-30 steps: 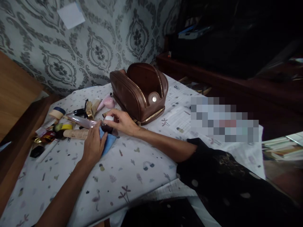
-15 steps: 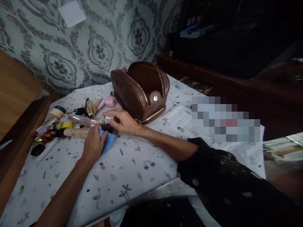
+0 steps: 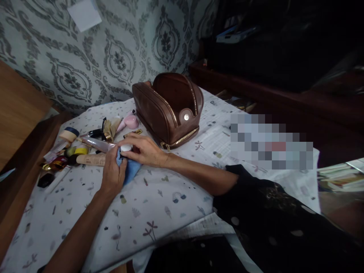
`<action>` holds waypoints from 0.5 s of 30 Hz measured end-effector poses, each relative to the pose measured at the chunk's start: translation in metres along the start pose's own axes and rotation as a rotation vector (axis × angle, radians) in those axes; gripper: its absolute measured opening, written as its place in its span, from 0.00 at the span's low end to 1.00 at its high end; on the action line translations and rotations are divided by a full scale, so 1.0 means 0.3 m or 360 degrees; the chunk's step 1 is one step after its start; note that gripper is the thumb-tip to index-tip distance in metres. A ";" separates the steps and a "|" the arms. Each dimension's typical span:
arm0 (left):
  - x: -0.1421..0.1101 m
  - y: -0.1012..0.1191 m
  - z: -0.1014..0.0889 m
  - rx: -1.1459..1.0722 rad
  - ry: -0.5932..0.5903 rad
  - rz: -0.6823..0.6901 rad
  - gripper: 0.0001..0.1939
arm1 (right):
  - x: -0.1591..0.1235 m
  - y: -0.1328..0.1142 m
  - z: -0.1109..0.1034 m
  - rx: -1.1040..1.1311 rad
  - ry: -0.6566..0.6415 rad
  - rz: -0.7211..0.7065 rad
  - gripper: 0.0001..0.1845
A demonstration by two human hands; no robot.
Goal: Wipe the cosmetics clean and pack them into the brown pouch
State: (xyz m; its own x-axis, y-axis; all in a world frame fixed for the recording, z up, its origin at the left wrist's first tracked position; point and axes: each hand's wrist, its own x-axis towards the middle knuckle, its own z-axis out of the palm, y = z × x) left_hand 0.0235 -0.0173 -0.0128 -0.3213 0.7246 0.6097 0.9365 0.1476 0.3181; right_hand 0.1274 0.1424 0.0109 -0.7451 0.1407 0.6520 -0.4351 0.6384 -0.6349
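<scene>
My right hand (image 3: 143,148) grips a small dark bottle with a white cap (image 3: 125,148), its fingers curled over the top. My left hand (image 3: 112,175) holds a blue cloth (image 3: 131,169) bunched up against the bottle's side. Both hands rest on a white printed tablecloth (image 3: 159,204). Most of the bottle is hidden by the fingers and the cloth.
An open brown leather toiletry bag (image 3: 167,108) stands just behind my right hand. A scatter of cosmetics lies to the left: a pink item (image 3: 130,121), a long tube (image 3: 98,143), a beige tube (image 3: 91,159), small jars (image 3: 69,134). Wooden furniture (image 3: 17,110) flanks the left; dark furniture sits on the right.
The blue cloth has been drawn up around the bottle by my left hand. My right hand has shifted slightly left and closed lower over the cap.
</scene>
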 end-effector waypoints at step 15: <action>0.012 -0.012 -0.012 -0.0123 -0.0118 -0.0226 0.25 | -0.017 -0.011 0.002 -0.0023 0.0292 -0.0002 0.11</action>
State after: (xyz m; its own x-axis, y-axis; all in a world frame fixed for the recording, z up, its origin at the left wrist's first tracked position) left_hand 0.0184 -0.0176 -0.0093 -0.4357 0.7482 0.5003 0.8678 0.2017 0.4541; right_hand 0.1324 0.1391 0.0093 -0.6392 0.2745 0.7184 -0.4278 0.6493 -0.6288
